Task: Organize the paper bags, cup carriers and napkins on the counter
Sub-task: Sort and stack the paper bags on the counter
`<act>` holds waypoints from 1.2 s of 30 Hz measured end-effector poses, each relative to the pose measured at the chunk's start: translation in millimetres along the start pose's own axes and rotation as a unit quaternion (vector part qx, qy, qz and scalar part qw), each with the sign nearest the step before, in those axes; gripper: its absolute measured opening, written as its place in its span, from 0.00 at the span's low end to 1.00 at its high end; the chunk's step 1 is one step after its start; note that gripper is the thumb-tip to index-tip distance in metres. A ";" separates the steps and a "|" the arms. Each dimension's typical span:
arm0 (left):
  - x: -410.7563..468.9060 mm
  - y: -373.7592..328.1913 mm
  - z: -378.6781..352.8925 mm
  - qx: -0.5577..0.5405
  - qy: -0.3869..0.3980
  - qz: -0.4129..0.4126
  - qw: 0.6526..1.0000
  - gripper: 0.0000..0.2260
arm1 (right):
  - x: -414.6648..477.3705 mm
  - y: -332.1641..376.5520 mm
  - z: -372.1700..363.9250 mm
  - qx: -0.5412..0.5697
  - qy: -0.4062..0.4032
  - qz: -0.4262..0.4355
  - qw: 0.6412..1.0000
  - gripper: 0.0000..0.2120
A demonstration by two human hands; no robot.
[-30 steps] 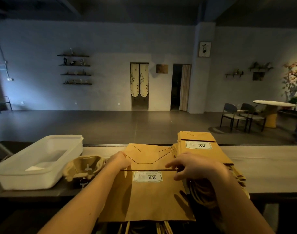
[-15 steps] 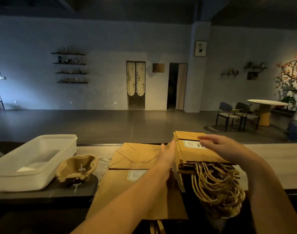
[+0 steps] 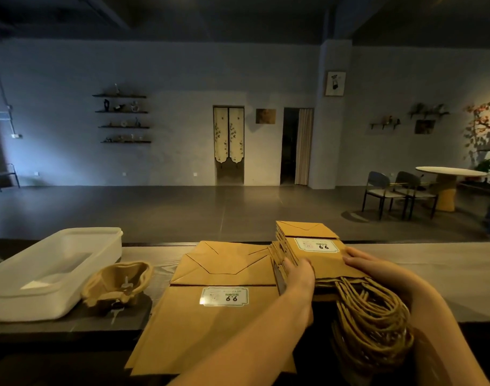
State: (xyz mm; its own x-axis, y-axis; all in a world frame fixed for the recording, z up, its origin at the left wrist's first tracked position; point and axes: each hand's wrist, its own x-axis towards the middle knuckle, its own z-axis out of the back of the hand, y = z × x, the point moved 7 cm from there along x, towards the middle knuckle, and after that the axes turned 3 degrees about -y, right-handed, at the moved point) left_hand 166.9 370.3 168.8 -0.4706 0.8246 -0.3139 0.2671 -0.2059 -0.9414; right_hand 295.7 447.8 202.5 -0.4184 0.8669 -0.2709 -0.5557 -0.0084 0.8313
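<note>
A thick stack of folded brown paper bags (image 3: 316, 256) with a "9.9" label lies on the counter at the right, its twine handles (image 3: 371, 324) hanging over the near edge. My left hand (image 3: 299, 277) grips the stack's left side, fingers curled around its edge. My right hand (image 3: 369, 264) holds the right side, fingers on top. A single flat paper bag (image 3: 218, 316) with the same label lies to the left of the stack. A moulded pulp cup carrier (image 3: 117, 285) sits further left.
A white plastic bin (image 3: 51, 271) stands at the counter's left end, with a white sheet inside it. The wooden counter (image 3: 433, 274) stretches to the right. Beyond it is an open floor, with chairs and a round table (image 3: 449, 174) far right.
Both hands left the flat bag and moved right to the stack. They now clasp the stack from both sides, which sits a little closer to me and squarer.
</note>
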 end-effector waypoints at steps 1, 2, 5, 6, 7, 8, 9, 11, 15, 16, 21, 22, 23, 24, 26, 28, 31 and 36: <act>0.1 -0.2 -0.9 0.001 0.001 -0.002 1.000 0.23 | -1.3 0.9 -0.8 -0.007 0.005 0.003 1.000 0.29; -0.4 0.0 -1.4 0.000 0.002 -0.001 1.000 0.22 | -2.1 2.0 -1.1 -0.013 0.008 0.007 1.000 0.29; -3.5 -1.0 -1.0 -0.020 0.020 0.007 1.000 0.22 | -8.7 9.3 -3.5 -0.038 0.014 0.008 0.999 0.30; -3.1 -0.8 -0.3 -0.018 0.022 0.006 1.000 0.22 | -11.0 13.5 -2.5 -0.075 0.010 0.016 0.997 0.30; -5.4 -3.0 0.5 -0.005 0.020 0.001 1.000 0.22 | -14.7 19.1 -0.2 -0.127 0.001 0.031 0.991 0.30; -5.8 -5.8 2.7 0.005 0.010 -0.008 1.000 0.22 | -20.4 27.2 1.8 -0.174 -0.010 0.055 0.983 0.29; -6.4 -8.7 4.3 0.018 0.000 -0.020 1.000 0.22 | -29.4 36.0 1.9 -0.205 -0.019 0.076 0.976 0.28; -6.0 -13.6 4.4 0.034 -0.003 -0.040 0.999 0.23 | -45.8 51.8 -3.2 -0.233 -0.029 0.105 0.966 0.26; 50.5 9.1 -9.3 0.044 0.016 -0.061 0.997 0.36 | -70.2 71.1 -34.5 -0.248 -0.028 0.140 0.958 0.24; 68.4 18.7 -12.8 0.027 0.022 -0.051 0.998 0.45 | -72.1 73.5 -43.4 -0.252 -0.024 0.143 0.957 0.24; -24.2 -20.0 -8.2 0.045 -0.013 -0.054 0.997 0.21 | -82.4 85.9 -63.7 -0.259 -0.031 0.151 0.954 0.20; -30.9 -23.7 -18.7 0.087 -0.014 -0.045 0.995 0.19 | -87.7 90.1 -64.8 -0.257 -0.036 0.156 0.953 0.19; -40.9 -35.3 -16.0 0.144 -0.038 -0.085 0.985 0.20 | -94.1 94.7 -66.1 -0.255 -0.042 0.162 0.952 0.19; -59.0 -39.4 -19.2 0.225 0.029 -0.107 0.968 0.22 | -100.0 99.5 -68.1 -0.250 -0.045 0.169 0.952 0.19; -68.7 -47.8 -27.9 0.361 0.050 -0.130 0.922 0.23 | -111.2 108.7 -75.3 -0.218 -0.052 0.190 0.956 0.19; -46.0 -50.4 8.9 0.386 -0.020 -0.144 0.911 0.20 | -120.3 111.6 -82.5 -0.151 -0.080 0.223 0.960 0.19; -42.8 -51.9 78.9 0.301 -0.076 -0.163 0.936 0.15 | -132.3 95.0 -96.5 -0.068 -0.132 0.259 0.954 0.17; -20.3 -40.1 213.2 0.419 -0.231 -0.118 0.870 0.20 | -124.8 46.5 -149.9 -0.081 -0.096 0.179 0.976 0.20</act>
State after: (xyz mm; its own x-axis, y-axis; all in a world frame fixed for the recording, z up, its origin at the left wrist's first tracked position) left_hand -13.6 249.4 186.6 -0.7695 0.6352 0.0659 -0.4977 -0.5319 -0.6851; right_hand 214.3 264.5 202.2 -0.4727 0.8713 0.1320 -0.5117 -0.3933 0.7639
